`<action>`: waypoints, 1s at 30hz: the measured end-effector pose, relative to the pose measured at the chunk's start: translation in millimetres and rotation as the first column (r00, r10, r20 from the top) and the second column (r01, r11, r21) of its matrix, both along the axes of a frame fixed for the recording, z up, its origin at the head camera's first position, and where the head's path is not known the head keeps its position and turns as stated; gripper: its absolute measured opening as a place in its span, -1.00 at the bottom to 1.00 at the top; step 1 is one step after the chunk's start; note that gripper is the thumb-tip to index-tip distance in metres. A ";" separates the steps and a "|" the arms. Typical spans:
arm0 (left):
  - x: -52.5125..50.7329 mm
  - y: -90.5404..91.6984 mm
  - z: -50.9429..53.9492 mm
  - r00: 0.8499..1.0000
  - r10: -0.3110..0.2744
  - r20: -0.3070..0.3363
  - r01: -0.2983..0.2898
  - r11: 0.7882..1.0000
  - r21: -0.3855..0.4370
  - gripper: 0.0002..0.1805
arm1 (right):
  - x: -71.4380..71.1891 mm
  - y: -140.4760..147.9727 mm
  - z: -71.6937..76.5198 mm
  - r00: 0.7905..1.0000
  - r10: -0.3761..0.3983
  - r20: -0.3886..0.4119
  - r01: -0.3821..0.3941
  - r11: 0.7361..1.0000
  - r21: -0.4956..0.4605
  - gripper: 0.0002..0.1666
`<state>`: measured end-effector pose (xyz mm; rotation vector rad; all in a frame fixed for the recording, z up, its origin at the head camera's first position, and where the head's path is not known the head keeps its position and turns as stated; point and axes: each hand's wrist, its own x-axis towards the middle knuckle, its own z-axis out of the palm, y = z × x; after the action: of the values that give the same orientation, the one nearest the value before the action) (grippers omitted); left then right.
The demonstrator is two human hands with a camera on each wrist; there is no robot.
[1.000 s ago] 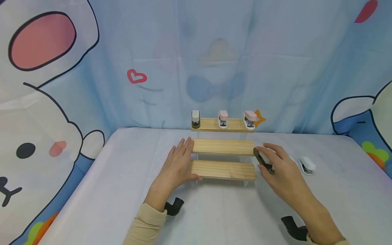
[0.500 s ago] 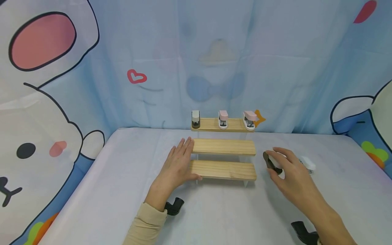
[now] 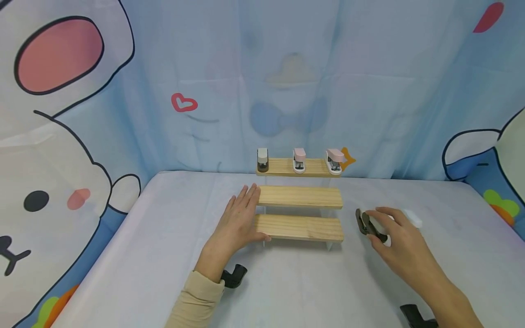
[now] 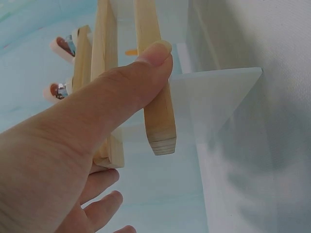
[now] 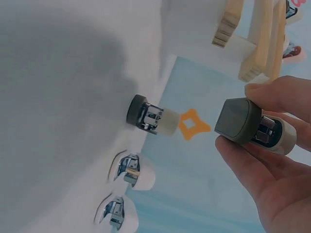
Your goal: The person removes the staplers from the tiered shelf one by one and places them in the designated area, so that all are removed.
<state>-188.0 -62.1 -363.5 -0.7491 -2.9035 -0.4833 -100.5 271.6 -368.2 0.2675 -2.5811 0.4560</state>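
Note:
My right hand [image 3: 404, 241] holds a small dark grey-green stapler [image 5: 238, 121] with a cream top between thumb and fingers, over the table to the right of a three-step wooden shelf. A matching stapler [image 5: 150, 116] stands on the table close by it. My left hand [image 3: 235, 218] rests at the shelf's left end with fingers extended. Its thumb [image 4: 153, 53] lies on the lowest board [image 3: 303, 228], and its fingertips are beside the middle board [image 3: 301, 197]. On the top board [image 3: 280, 167] stand a dark-and-cream stapler [image 3: 262, 160] and two pink-and-white staplers [image 3: 299, 160].
Two white staplers [image 5: 131, 170] stand on the table beyond the dark one, mostly hidden behind my right hand in the head view. Clear supports [image 4: 218, 92] hold up the boards. A printed blue curtain [image 3: 213, 54] hangs behind the white-covered table [image 3: 164, 255].
My right hand has moved right and toward me, away from the shelf, still holding the dark stapler. The matching stapler on the table has come into view. My left hand has stayed put.

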 end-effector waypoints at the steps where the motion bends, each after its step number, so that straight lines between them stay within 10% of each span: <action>1: 0.0 0.2 -0.2 1.000 0.000 -0.001 0.000 1.000 0.000 0.35 | 0.1 0.4 -1.0 1.000 -0.006 0.010 0.006 1.000 0.004 -0.34; 12: -0.3 1.0 -1.0 1.000 0.002 -0.003 -0.002 1.000 -0.007 0.36 | 0.3 3.6 -9.4 0.993 -0.041 0.112 0.038 0.999 0.029 -0.35; 23: 0.7 -0.1 -0.8 1.000 -0.003 -0.001 0.003 1.000 -0.004 0.35 | -5.4 8.7 -15.4 0.906 -0.098 0.411 0.097 0.995 0.024 -0.33; 30: 0.0 -0.3 -0.1 1.000 -0.003 -0.010 0.003 1.000 -0.004 0.35 | -6.0 11.8 -19.4 0.908 -0.064 0.414 0.058 0.998 0.026 -0.34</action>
<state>-188.0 -62.4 -363.7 -0.7545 -2.8951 -0.4735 -106.5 283.4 -387.6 0.0990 -2.9989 0.5191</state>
